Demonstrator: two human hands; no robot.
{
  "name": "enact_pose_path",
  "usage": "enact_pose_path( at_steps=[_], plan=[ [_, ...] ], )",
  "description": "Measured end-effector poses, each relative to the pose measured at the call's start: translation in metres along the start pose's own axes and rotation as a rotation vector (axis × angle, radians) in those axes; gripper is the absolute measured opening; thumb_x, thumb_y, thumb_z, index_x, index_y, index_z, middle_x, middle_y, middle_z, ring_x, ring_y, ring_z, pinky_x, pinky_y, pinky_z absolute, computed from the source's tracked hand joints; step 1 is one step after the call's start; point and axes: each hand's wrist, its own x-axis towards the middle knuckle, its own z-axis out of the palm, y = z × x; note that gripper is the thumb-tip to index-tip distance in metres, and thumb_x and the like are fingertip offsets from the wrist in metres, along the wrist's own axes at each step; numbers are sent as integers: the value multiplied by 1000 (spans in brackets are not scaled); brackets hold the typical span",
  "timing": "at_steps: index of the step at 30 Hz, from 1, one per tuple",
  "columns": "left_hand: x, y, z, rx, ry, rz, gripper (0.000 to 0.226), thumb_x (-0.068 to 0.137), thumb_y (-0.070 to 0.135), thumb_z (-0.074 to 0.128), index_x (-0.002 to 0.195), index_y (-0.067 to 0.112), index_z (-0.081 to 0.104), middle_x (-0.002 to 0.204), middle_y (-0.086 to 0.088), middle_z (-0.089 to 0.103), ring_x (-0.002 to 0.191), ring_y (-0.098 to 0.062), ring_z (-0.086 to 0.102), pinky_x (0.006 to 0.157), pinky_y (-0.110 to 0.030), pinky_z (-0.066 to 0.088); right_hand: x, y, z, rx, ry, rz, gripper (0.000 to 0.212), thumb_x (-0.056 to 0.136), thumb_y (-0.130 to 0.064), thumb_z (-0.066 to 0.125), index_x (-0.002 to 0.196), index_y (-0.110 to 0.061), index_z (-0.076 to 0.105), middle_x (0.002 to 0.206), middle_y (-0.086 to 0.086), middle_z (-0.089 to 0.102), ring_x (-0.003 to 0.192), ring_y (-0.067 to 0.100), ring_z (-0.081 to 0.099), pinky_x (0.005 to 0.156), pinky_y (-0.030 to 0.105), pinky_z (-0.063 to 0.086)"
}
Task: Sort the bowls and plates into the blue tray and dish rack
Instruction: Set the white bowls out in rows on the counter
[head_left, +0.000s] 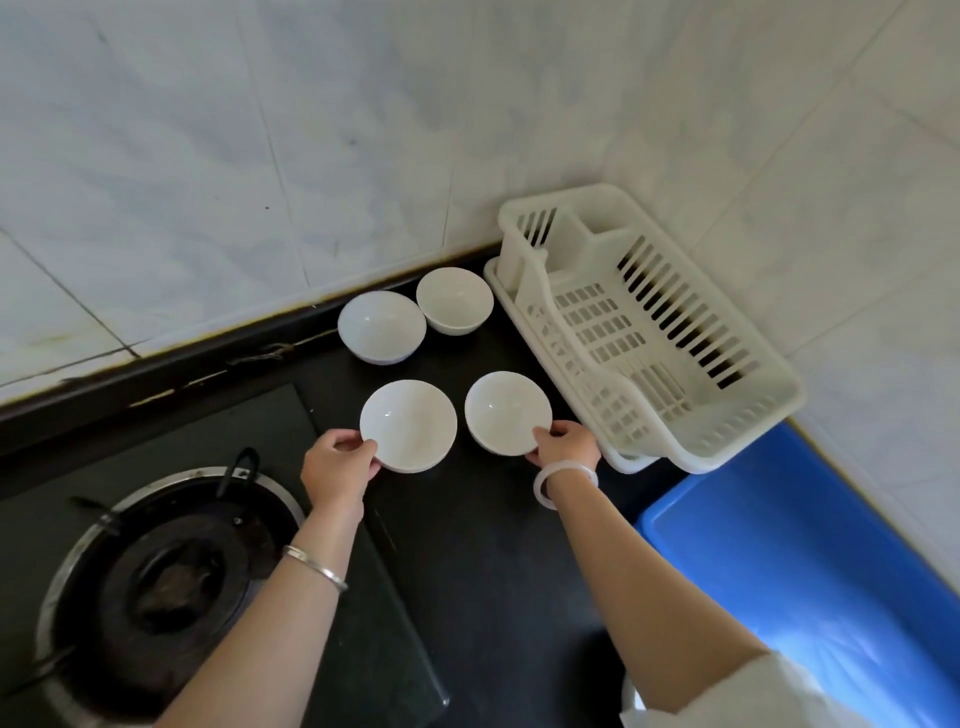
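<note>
Mid-frame, the left hand (340, 462) pinches the near-left bowl (408, 425) at its rim; the right hand (566, 446) pinches the near-right bowl (507, 413)

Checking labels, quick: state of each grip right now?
Left grip: holding, pinches the front-left bowl by its rim.
Right grip: holding, pinches the front-right bowl by its rim.
</note>
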Motion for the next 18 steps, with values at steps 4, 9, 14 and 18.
enact_pose_path(
  at_steps=[4,9,14,18],
  plan=[
    [-2,0,3,-46,-14,-33,19,80,-1,63,96,9,60,102,-10,62,95,-24,63,72,-28,54,1,0,5,53,-7,27,13,84,-15,64,92,-20,56,71,-5,56,55,9,60,68,34,60],
    [-10,-6,3,-152,-114,-135,30,89,8,57,119,11,55,117,-8,56,105,-26,60,84,-33,53,-4,7,3,218,-125,132,25,88,-17,61,112,-15,58,93,4,61,76,17,65,59,27,56],
    [-21,-8,9,-277,-126,-224,32,92,10,53,124,14,51,133,-10,48,114,-31,58,78,-31,54,-12,17,8,439,-191,217,32,88,-8,58,120,-11,58,117,10,59,102,29,62,80,38,58],
    [-24,-3,16,-328,-122,-246,31,91,8,53,122,15,51,136,-10,45,116,-32,56,80,-34,55,-13,8,16,555,-180,229,35,89,-7,58,124,-7,56,119,15,59,94,30,66,60,27,58]
  ],
)
